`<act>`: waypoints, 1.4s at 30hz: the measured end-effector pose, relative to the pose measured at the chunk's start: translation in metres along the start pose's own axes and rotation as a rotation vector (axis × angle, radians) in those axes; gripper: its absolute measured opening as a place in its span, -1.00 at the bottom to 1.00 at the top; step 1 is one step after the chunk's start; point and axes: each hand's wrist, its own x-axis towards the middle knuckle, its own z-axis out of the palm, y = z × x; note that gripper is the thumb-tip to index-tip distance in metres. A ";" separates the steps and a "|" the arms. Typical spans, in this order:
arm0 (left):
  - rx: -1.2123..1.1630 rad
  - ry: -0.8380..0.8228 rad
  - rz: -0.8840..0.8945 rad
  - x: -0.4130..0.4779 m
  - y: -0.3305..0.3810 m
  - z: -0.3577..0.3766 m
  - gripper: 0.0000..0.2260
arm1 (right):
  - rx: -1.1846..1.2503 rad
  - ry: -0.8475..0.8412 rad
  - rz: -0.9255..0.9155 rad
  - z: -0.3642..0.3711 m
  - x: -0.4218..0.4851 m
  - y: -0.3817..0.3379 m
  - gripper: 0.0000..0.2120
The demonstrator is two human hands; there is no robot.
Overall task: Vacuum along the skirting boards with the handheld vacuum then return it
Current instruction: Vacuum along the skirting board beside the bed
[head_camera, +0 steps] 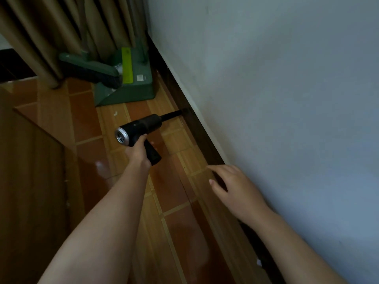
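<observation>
Left hand [137, 153] is wrapped round the grip of the black handheld vacuum [141, 128] — fingers curled tight, thumb up near the silver rear cap. Right hand [235, 189] holds nothing, fingers loosely spread and slightly bent, hovering just in front of the dark skirting board [202, 132] low on the wall. Can't tell if it touches the board or the wall.

Vacuum is held above the floor, body level, thin nozzle [171, 115] pointing at the skirting board — tip at or touching the board, too dark to tell which. Skirting board runs diagonally along the base of the pale wall [276, 89].

Floor [180, 226] is glossy brown and orange tile with light grout lines. Near the vacuum a small white scrap [115, 114] lies on a tile. Further along, a green dustpan [131, 83] stands beside the skirting board with a green brush [90, 68] across it. Tan curtains [61, 31] hang behind. Wooden furniture panel [30, 171] at left edge.
</observation>
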 end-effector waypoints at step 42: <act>-0.008 0.030 0.016 -0.010 -0.061 -0.036 -0.72 | -0.004 0.067 -0.027 0.004 -0.001 0.000 -0.60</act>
